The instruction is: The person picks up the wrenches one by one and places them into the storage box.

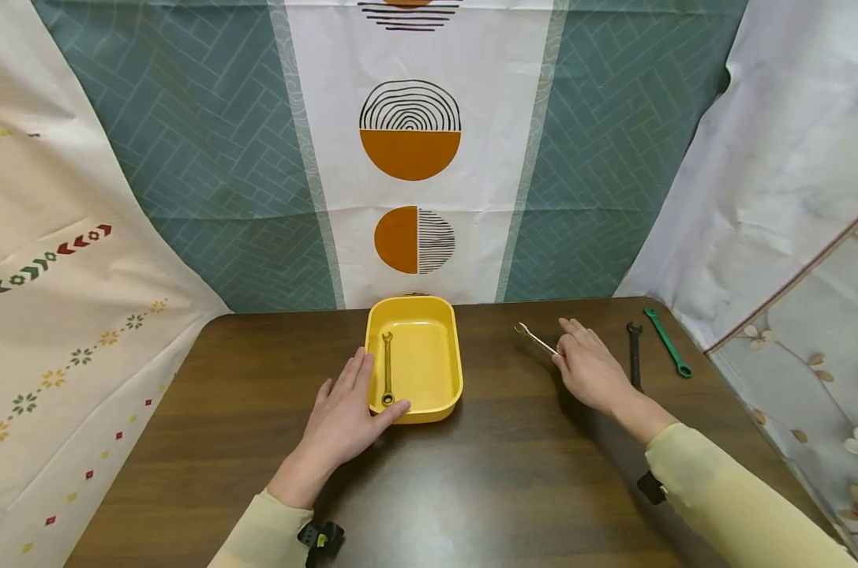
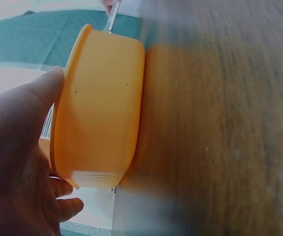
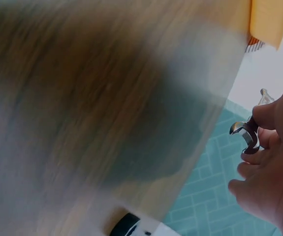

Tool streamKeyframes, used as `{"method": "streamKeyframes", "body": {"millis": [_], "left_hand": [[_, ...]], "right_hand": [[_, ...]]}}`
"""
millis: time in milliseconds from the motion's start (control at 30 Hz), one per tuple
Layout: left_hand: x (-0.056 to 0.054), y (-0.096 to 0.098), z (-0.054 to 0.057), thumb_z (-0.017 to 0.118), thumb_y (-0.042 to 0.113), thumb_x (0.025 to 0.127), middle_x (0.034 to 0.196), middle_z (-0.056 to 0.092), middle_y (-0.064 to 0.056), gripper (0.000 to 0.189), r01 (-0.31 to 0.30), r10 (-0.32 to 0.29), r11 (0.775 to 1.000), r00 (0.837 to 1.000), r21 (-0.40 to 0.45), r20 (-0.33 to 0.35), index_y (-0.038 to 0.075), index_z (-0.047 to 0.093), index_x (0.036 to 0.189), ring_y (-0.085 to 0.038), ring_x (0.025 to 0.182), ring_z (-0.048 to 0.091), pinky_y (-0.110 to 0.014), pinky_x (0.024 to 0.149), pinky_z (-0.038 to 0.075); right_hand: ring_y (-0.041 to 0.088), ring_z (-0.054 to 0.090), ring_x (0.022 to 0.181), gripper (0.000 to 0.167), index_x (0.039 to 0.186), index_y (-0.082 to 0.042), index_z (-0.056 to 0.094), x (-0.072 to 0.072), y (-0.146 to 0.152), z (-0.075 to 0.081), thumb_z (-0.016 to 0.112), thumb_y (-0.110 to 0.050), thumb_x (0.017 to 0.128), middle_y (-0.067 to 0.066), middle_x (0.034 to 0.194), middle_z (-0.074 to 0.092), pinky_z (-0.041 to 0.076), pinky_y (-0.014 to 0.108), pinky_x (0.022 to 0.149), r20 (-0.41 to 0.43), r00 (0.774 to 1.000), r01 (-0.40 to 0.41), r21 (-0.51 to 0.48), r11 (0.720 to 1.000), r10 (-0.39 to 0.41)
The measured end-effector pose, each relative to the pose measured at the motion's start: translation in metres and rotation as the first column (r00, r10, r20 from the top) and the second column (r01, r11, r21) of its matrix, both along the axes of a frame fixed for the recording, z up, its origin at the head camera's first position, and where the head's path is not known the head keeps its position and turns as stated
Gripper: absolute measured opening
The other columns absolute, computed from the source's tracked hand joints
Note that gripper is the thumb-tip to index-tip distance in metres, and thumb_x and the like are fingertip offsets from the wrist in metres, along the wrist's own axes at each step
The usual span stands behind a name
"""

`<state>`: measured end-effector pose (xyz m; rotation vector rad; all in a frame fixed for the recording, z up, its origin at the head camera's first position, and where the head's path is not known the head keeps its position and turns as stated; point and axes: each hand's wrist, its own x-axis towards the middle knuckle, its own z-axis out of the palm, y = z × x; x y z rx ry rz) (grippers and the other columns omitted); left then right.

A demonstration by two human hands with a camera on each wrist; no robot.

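Observation:
A yellow tray (image 1: 429,371) stands on the table with a brass-toned wrench (image 1: 388,371) lying lengthwise along its left side. My left hand (image 1: 343,410) rests on the tray's near left corner, thumb over the front rim and fingers along the left side. In the left wrist view the tray's outer wall (image 2: 102,103) faces the camera beside the thumb. My right hand (image 1: 595,367) pinches a silver wrench (image 1: 537,340) above the table, right of the tray. Its open-ended jaw shows beyond the thumb in the right wrist view, near the fingers (image 3: 252,169).
A black wrench (image 1: 635,355) and a green wrench (image 1: 668,343) lie at the table's right side; the right hand partly hides the black one. Patterned cloths hang behind the brown table (image 1: 443,489) and on both sides.

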<state>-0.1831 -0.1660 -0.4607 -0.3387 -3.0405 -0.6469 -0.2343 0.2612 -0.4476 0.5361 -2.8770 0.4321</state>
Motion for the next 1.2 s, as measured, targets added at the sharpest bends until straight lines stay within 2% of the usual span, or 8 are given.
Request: {"method": "streamKeyframes", "body": {"millis": [333,733,1200], "left_hand": [[0.0,-0.002,0.002,0.057,0.084,0.098,0.184,0.014,-0.015,0.12,-0.003,0.003,1.0,1.0,0.0,-0.001,0.002,0.019,0.176,-0.037,0.168,0.02,-0.073,0.127,0.021],[-0.002,0.001,0.001,0.057,0.086,0.096,0.184,0.015,-0.015,0.121,-0.004,0.003,1.0,1.0,0.012,0.013,0.003,0.019,0.176,-0.038,0.168,0.02,-0.073,0.128,0.02],[0.001,0.002,0.003,0.06,0.083,0.097,0.184,0.015,-0.016,0.12,-0.01,0.01,1.0,1.0,0.02,0.012,0.002,0.02,0.176,-0.038,0.168,0.021,-0.074,0.127,0.021]], "right_hand": [[0.055,0.033,0.158,0.018,0.093,-0.007,0.059,0.001,-0.017,0.007,0.065,-0.007,0.11,0.037,0.164,0.044,0.024,0.067,0.129,0.087,0.996,0.008,-0.124,0.992,0.003],[0.052,0.029,0.161,0.018,0.095,-0.008,0.058,0.002,-0.028,0.009,0.06,-0.01,0.113,0.032,0.167,0.043,0.028,0.067,0.127,0.19,0.982,0.057,-0.218,0.974,-0.015],[0.054,0.033,0.159,0.02,0.096,-0.009,0.058,0.0,-0.047,0.017,0.054,-0.015,0.115,0.032,0.169,0.04,0.036,0.068,0.119,0.241,0.97,0.062,-0.356,0.933,0.028]]}}
